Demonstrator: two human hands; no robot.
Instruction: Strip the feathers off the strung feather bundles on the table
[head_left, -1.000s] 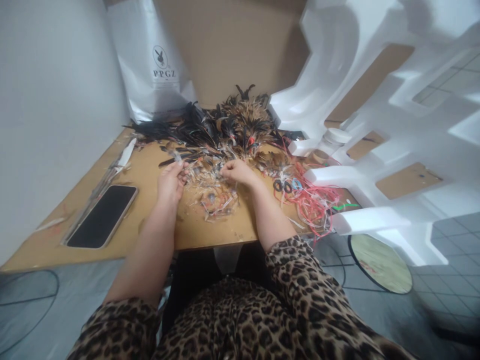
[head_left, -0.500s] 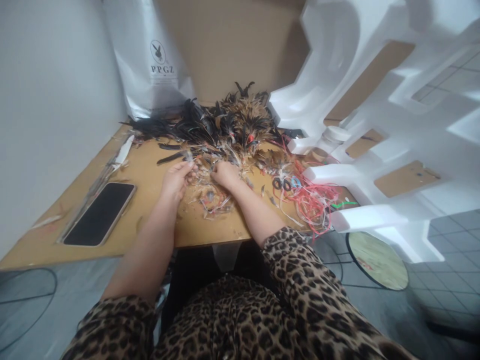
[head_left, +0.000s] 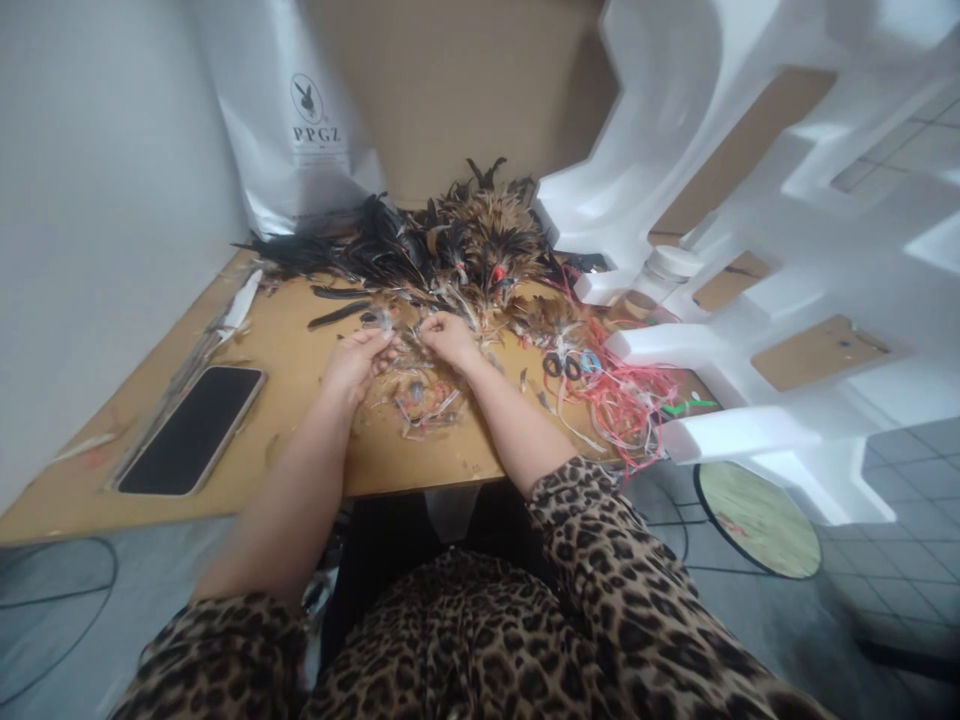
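Closer together than in the earlier frame, the left hand (head_left: 354, 368) and right hand (head_left: 450, 342) both work just in front of the feather heap (head_left: 480, 225), the gap between them having narrowed. Left fingers are pinched nearly closed on a small feather tuft (head_left: 383, 319); right fingers are curled and bent low, and whether they grip anything cannot be told. Loose scraps (head_left: 426, 402) lie on the surface (head_left: 300, 410) in front of the heap, nearer the person than the hands. Principal risk, in judgement: the tuft is light and its hold slight, so a loosened pinch could drop it among the scraps, where similar colours would hide it. Quick movement of either hand could drag or scatter the scraps. Thin quills could also bend or split under a hard pinch. Secondary risk: pink strands (head_left: 628, 405), tangled to the right of the heap and nearer the person, could snag the right sleeve (head_left: 592, 520) if that arm swings outward. Phone (head_left: 191, 430), left of the heap and nearer the person, appears well apart from both hands; contact is judged unlikely.
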